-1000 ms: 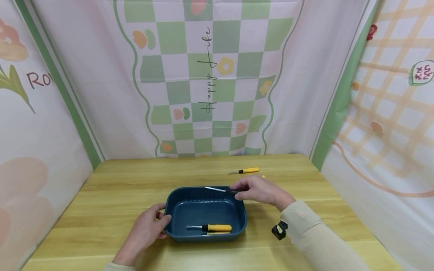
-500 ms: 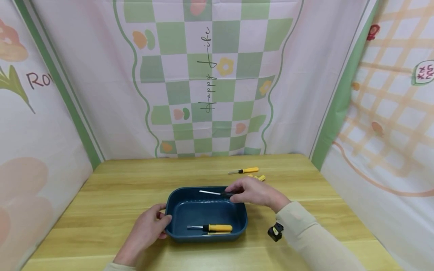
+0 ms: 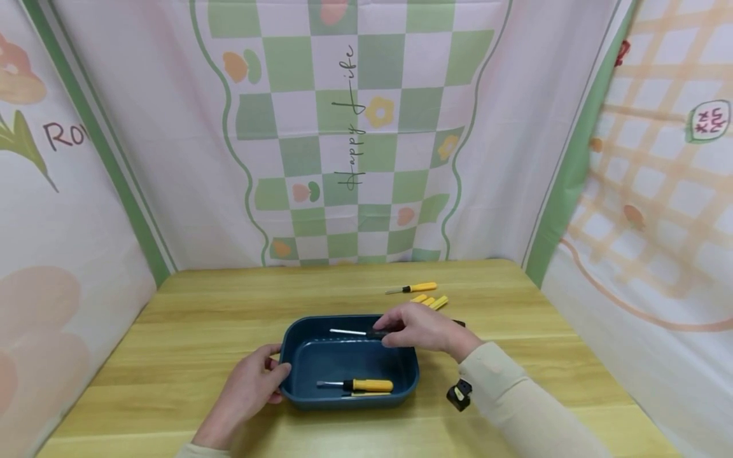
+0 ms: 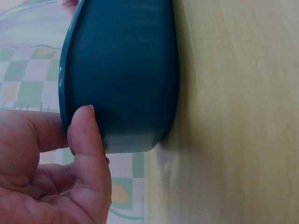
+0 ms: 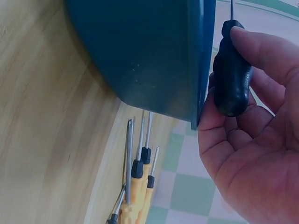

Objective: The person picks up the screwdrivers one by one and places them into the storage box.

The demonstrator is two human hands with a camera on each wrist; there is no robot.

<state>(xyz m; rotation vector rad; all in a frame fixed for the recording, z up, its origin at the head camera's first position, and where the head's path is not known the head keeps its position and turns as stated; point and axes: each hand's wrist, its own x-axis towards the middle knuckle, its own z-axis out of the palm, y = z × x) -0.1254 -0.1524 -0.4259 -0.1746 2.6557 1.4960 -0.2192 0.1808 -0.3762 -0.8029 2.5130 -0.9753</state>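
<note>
A dark blue rectangular bin (image 3: pixel 321 403) sits on the table, its left wall gripped by my left hand (image 3: pixel 247 389), thumb at the rim. My right hand (image 3: pixel 425 329) holds a screwdriver with a black handle (image 5: pixel 232 77) over the bin's far right corner. Its shank (image 3: pixel 346 332) points left above the bin's inside. In the right wrist view the thumb lies along the handle's neck, with fingers curled round the other side. At the near wall inside the bin lie a yellow-and-black screwdriver (image 3: pixel 369 385) and a thinner yellow one (image 3: pixel 371 394).
Behind the bin on the wooden table (image 3: pixel 217 305) lies a yellow screwdriver (image 3: pixel 424 287). Several more yellow-handled screwdrivers (image 5: pixel 135 184) lie close together beside it. A black object (image 3: pixel 459 323) shows partly behind my right wrist. Patterned curtains (image 3: pixel 481 210) enclose the table.
My right hand has moved left and slightly nearer with the black-handled screwdriver, further over the bin. More of the yellow handles behind it show. My left hand keeps its grip.
</note>
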